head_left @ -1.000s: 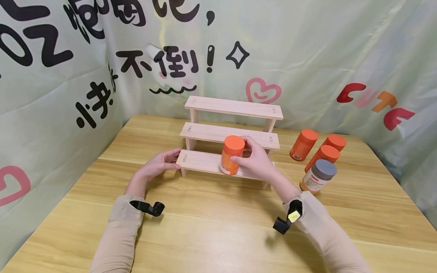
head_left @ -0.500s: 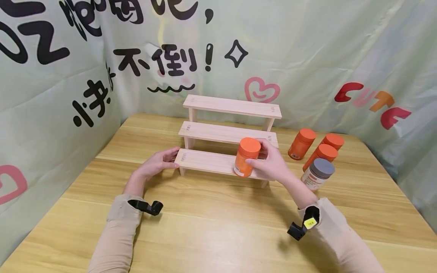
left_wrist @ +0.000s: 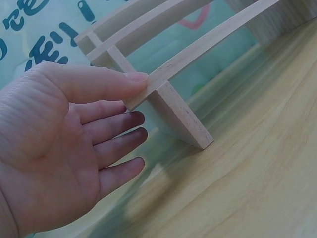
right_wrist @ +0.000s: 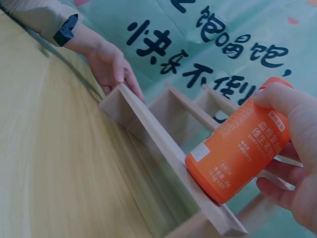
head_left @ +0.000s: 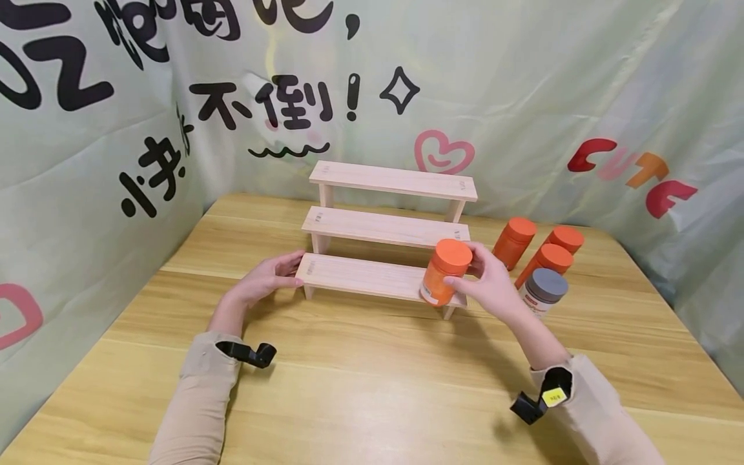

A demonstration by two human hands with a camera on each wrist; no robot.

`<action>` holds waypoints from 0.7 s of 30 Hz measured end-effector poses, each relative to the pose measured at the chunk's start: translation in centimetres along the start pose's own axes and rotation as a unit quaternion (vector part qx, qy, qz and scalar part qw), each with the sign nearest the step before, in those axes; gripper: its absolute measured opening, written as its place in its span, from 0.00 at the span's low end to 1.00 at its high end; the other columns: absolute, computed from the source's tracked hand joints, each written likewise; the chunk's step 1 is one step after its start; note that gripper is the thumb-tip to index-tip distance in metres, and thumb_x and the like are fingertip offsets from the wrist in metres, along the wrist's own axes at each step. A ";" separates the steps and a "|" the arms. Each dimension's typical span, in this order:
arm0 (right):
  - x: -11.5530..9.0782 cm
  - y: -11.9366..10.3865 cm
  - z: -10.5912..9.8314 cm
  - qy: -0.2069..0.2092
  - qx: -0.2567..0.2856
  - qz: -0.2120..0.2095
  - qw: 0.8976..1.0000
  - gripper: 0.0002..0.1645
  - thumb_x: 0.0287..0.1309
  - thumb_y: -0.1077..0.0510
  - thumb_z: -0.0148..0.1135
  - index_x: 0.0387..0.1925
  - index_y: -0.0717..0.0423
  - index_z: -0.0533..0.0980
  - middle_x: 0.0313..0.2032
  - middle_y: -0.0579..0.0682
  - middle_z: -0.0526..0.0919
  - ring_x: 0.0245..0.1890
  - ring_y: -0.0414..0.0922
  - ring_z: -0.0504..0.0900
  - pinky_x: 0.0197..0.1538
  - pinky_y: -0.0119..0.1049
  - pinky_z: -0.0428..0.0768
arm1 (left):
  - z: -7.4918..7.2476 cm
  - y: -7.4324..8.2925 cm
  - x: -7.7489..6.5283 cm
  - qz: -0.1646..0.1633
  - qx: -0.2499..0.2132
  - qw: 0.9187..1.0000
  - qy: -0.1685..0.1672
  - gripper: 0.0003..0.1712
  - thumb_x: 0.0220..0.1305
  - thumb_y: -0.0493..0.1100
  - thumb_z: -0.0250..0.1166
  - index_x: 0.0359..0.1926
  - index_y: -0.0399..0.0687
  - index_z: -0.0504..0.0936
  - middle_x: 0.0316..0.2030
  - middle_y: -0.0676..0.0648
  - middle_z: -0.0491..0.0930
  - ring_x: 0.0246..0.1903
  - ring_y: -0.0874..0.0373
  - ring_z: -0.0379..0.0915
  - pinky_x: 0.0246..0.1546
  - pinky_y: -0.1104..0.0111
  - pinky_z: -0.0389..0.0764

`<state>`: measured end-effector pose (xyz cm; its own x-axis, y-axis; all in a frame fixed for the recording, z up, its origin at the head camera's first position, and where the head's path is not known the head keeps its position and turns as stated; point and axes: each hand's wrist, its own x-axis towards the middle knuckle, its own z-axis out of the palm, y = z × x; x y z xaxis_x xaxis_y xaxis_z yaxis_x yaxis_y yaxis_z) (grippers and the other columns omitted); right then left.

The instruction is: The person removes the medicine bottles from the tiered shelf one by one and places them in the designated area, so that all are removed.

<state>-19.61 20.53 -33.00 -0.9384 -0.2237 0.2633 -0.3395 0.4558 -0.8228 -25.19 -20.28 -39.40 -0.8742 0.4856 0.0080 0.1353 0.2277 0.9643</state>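
My right hand grips an orange vitamin bottle between thumb and fingers. Upright, the bottle sits at the right end of the bottom step of a pale wooden three-step shelf. The right wrist view shows its base at the step's surface and its printed label facing the camera. At the shelf's left end, my left hand touches the bottom step's corner. Its thumb lies against the board's end, while the other fingers stretch out loosely behind it in the left wrist view.
To the shelf's right stand several more orange-lidded bottles and a grey-lidded jar, partly hidden by the right hand and forearm. A printed cloth hangs behind the wooden table.
My right hand has slid the orange bottle rightward along the bottom step, from near its middle to its right end. My left hand stays at the shelf's left corner.
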 end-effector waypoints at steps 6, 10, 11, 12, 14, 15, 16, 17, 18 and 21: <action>-1.0 0.1 -1.8 0.028 -0.013 -0.004 1.000 0.32 0.52 0.61 0.66 0.57 0.61 0.65 0.47 0.52 0.76 0.45 0.38 0.75 0.48 0.26 0.74 | 0.0 0.0 0.1 0.001 -0.006 1.000 -0.002 0.42 0.59 0.34 0.60 0.69 0.29 0.48 0.68 0.33 0.48 0.67 0.39 0.45 0.66 0.51 0.48; -1.5 0.0 -3.0 0.046 -0.011 -0.019 0.999 0.32 0.53 0.63 0.65 0.58 0.62 0.64 0.45 0.44 0.76 0.44 0.35 0.75 0.46 0.23 0.73 | 0.0 0.0 0.0 -0.001 -0.006 1.000 0.000 0.42 0.59 0.34 0.60 0.69 0.29 0.47 0.68 0.33 0.48 0.67 0.39 0.45 0.66 0.51 0.48; -1.7 -0.1 -3.3 0.052 -0.009 -0.024 0.998 0.31 0.53 0.64 0.65 0.58 0.63 0.64 0.45 0.42 0.76 0.44 0.35 0.75 0.46 0.22 0.73 | -0.1 0.0 0.0 -0.001 -0.006 1.000 0.000 0.42 0.59 0.34 0.60 0.69 0.29 0.47 0.68 0.33 0.48 0.67 0.39 0.45 0.66 0.51 0.48; -1.8 -0.1 -3.6 0.057 -0.007 -0.029 0.998 0.31 0.53 0.65 0.65 0.58 0.63 0.64 0.44 0.40 0.76 0.43 0.35 0.76 0.45 0.22 0.74 | -0.1 0.0 0.0 -0.001 -0.007 1.000 0.000 0.42 0.59 0.34 0.60 0.69 0.29 0.47 0.68 0.33 0.48 0.67 0.39 0.45 0.66 0.51 0.48; -2.0 0.0 -4.2 0.069 -0.004 -0.038 0.997 0.31 0.52 0.67 0.64 0.57 0.62 0.65 0.43 0.37 0.76 0.42 0.34 0.77 0.43 0.21 0.75 | -0.1 0.0 0.1 0.000 -0.007 1.000 -0.001 0.42 0.59 0.34 0.60 0.69 0.30 0.47 0.68 0.32 0.49 0.67 0.39 0.45 0.66 0.51 0.48; -2.1 0.0 -4.5 0.076 -0.002 -0.043 0.996 0.30 0.51 0.68 0.64 0.57 0.61 0.65 0.43 0.37 0.76 0.41 0.34 0.77 0.43 0.21 0.75 | -0.1 0.0 0.1 0.001 -0.006 1.000 -0.002 0.42 0.60 0.34 0.60 0.69 0.30 0.47 0.68 0.32 0.49 0.67 0.39 0.45 0.66 0.51 0.49; -2.2 0.0 -4.8 0.082 -0.001 -0.046 0.996 0.30 0.51 0.69 0.64 0.57 0.60 0.65 0.43 0.36 0.76 0.40 0.33 0.77 0.42 0.21 0.75 | -0.1 0.0 0.1 0.001 -0.006 1.000 -0.002 0.42 0.60 0.34 0.60 0.69 0.30 0.47 0.68 0.32 0.49 0.67 0.39 0.45 0.66 0.51 0.49; -2.3 0.0 -5.1 0.089 0.000 -0.049 0.995 0.30 0.51 0.70 0.64 0.56 0.59 0.66 0.43 0.36 0.77 0.40 0.33 0.78 0.41 0.21 0.76 | -0.1 0.0 0.1 0.002 -0.006 1.000 -0.003 0.42 0.60 0.34 0.60 0.69 0.30 0.47 0.68 0.32 0.49 0.67 0.39 0.45 0.66 0.51 0.49; -2.4 0.1 -5.4 0.096 0.001 -0.050 0.994 0.30 0.50 0.71 0.63 0.56 0.57 0.67 0.42 0.36 0.77 0.39 0.33 0.78 0.40 0.20 0.76 | -0.1 0.0 0.1 0.001 -0.006 1.000 -0.003 0.42 0.60 0.34 0.60 0.69 0.30 0.48 0.68 0.32 0.49 0.67 0.39 0.45 0.66 0.51 0.49; -2.8 0.1 -6.4 0.114 0.008 -0.048 0.992 0.30 0.50 0.72 0.62 0.54 0.52 0.68 0.42 0.37 0.77 0.37 0.33 0.78 0.39 0.20 0.75 | 0.0 0.0 0.1 0.000 -0.005 1.000 -0.004 0.42 0.60 0.34 0.60 0.69 0.29 0.47 0.68 0.32 0.48 0.67 0.39 0.45 0.65 0.50 0.49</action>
<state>-17.46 26.70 -30.54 -0.8927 -0.0642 0.4460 -0.4284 0.4278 -0.7959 -25.29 -20.25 -39.43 -0.8708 0.4917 0.0054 0.1301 0.2197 0.9669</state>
